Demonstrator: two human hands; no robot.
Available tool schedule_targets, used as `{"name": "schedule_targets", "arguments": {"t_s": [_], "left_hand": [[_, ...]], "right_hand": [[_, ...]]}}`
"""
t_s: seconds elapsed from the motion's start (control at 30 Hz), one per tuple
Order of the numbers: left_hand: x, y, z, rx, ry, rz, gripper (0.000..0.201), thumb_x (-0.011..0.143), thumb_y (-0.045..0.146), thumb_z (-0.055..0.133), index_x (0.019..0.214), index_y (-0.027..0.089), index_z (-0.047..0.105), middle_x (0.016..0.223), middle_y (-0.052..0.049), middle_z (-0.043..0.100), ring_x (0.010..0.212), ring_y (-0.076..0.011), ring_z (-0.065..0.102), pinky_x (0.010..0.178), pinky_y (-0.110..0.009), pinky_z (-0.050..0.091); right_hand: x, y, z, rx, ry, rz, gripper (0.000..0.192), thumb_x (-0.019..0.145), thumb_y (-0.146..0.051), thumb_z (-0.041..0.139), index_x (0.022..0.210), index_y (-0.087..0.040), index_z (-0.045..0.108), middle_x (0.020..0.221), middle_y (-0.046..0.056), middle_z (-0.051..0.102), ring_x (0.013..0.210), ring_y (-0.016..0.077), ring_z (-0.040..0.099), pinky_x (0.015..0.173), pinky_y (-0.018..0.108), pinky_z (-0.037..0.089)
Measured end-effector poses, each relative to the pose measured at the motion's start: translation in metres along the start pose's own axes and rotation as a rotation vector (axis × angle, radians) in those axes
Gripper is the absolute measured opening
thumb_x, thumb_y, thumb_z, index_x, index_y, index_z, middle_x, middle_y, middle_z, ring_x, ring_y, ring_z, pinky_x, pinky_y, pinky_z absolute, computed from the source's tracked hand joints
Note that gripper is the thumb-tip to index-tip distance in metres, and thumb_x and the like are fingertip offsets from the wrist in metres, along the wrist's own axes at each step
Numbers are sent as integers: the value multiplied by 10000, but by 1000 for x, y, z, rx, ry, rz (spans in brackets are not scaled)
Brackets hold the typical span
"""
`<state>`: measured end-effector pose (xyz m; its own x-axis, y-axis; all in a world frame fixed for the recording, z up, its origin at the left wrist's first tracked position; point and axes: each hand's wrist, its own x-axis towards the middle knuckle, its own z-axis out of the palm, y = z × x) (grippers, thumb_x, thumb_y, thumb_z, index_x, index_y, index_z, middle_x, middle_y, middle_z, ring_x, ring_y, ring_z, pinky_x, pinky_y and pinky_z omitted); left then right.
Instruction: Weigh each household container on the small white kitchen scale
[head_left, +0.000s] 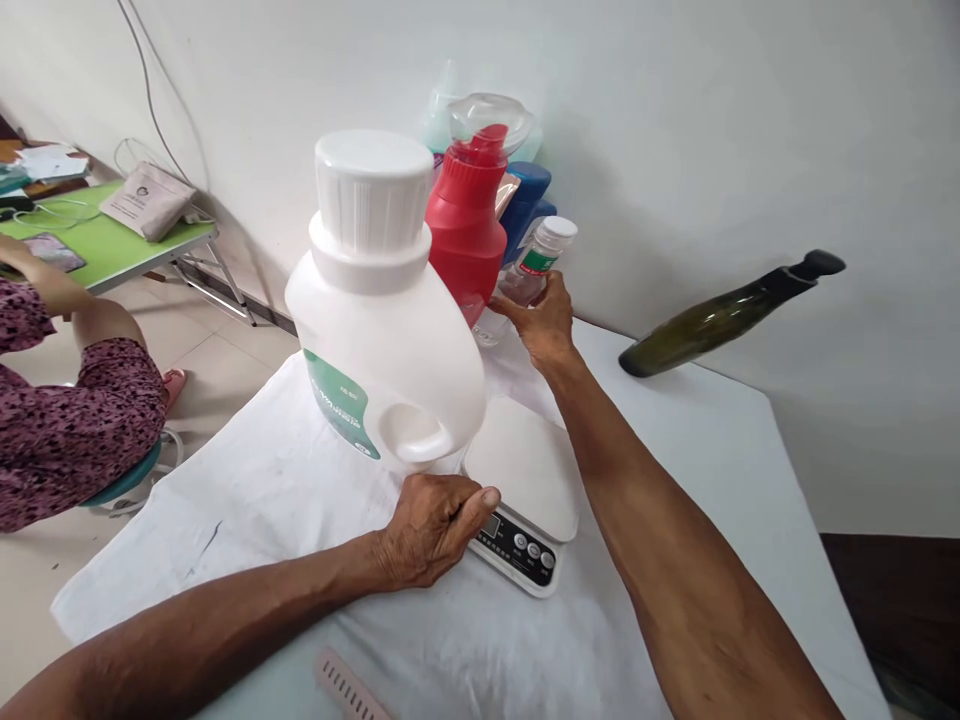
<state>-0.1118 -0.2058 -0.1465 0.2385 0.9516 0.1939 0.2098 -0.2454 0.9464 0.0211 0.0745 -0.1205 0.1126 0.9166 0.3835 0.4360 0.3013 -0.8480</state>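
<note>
Left hand: the left hand (431, 525) is laid on the white cloth (247, 500) at the near left corner of the kitchen scale (525, 495); the fingers are curled loosely, the thumb is stretched toward the scale's display, and nothing is gripped.
Right hand: the right hand (546, 322) is reached far across the table and is closed around the small clear bottle (534, 268), which is grasped at its lower body.
Small clear bottle: it is capped in white, banded with a green and red label, and stood tilted just right of the red bottle (466, 232).
Kitchen scale: a white platform with a dark display and three round buttons on its near edge; it is set on the cloth between the two forearms.
Detergent jug: the large white detergent jug (386, 320) with a ribbed white cap and a green label is stood just left of the scale, touching or almost touching the left hand; which cannot be told.
Far cluster: a blue bottle (525, 205) and a clear domed lid (491, 118) are seen behind the red bottle, against the wall.
Right side: a dark green glass bottle (720, 318) is seen at a slant near the wall; its support cannot be made out.
Near edge: a pink ribbed strip (346, 688) is laid on the cloth.
Far left: a person in a patterned sleeve (67, 410) is seated beside a green folding table (120, 245).
</note>
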Motion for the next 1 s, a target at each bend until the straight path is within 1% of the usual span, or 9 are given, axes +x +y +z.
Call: {"name": "schedule_targets", "arguments": {"t_s": [0.13, 0.2, 0.3, 0.4, 0.5, 0.6, 0.7, 0.87, 1.0], "left_hand": [[0, 1, -1, 9, -6, 23, 551, 1131, 496, 307, 660, 213, 348, 597, 6, 443, 573, -108, 413, 621, -295, 353], [0, 1, -1, 18, -8, 41, 544, 1133, 480, 313, 663, 211, 356, 603, 8, 447, 574, -106, 413, 620, -293, 352], [0, 1, -2, 20, -1, 47, 544, 1131, 478, 322, 659, 212, 364, 603, 8, 453, 573, -108, 414, 618, -292, 359], [0, 2, -3, 32, 8, 20, 561, 1123, 496, 325, 643, 212, 379, 589, 6, 463, 566, -110, 413, 612, -294, 359], [0, 4, -4, 49, 19, -1, 584, 1116, 518, 317, 625, 208, 390, 578, 4, 473, 562, -109, 415, 618, -291, 361], [1, 3, -4, 49, 8, 8, 586, 1111, 531, 303, 629, 210, 391, 584, 1, 488, 571, -112, 431, 637, -291, 373], [1, 2, -3, 60, 7, 15, 589, 1112, 533, 294, 628, 210, 389, 586, 1, 491, 576, -116, 436, 646, -295, 375], [2, 2, -4, 70, 3, 18, 593, 1113, 536, 285, 627, 210, 386, 586, -4, 500, 580, -117, 440, 650, -293, 379], [2, 4, -4, 45, 1, 17, 585, 1111, 543, 290, 636, 214, 376, 585, 1, 478, 572, -113, 424, 634, -289, 372]], "right_hand": [[-15, -18, -21, 26, 55, 102, 643, 497, -453, 934, 989, -214, 595, 922, 0, 705, 863, 235, 677, 916, 494, 570], [-26, -33, -41, 84, 86, 66, 655, 476, -443, 948, 992, -202, 625, 971, 26, 737, 897, 235, 694, 941, 484, 571], [-50, -62, -80, 184, 61, -49, 652, 503, -417, 968, 1044, -187, 685, 1059, 80, 779, 953, 265, 739, 949, 489, 584], [-85, -91, -119, 49, 1, -72, 615, 520, -465, 1000, 1027, -213, 761, 1041, 78, 797, 963, 300, 759, 904, 519, 619], [-127, -110, -141, -68, -37, -17, 626, 545, -549, 999, 1049, -236, 803, 1035, 83, 808, 950, 329, 772, 925, 580, 628], [-163, -114, -145, -52, -83, 67, 574, 560, -512, 1000, 1025, -236, 810, 1043, 87, 814, 952, 339, 784, 897, 560, 658], [-181, -108, -142, -34, -79, 98, 548, 551, -463, 1000, 1009, -245, 793, 1045, 76, 814, 955, 346, 786, 846, 552, 676], [-186, -98, -139, -53, -83, 91, 521, 612, -491, 962, 1039, -255, 779, 1084, 68, 809, 1010, 353, 774, 952, 617, 636], [-188, -94, -138, -85, -81, 78, 574, 630, -501, 955, 1108, -260, 750, 1084, 66, 794, 1011, 347, 760, 1027, 659, 587]]}}
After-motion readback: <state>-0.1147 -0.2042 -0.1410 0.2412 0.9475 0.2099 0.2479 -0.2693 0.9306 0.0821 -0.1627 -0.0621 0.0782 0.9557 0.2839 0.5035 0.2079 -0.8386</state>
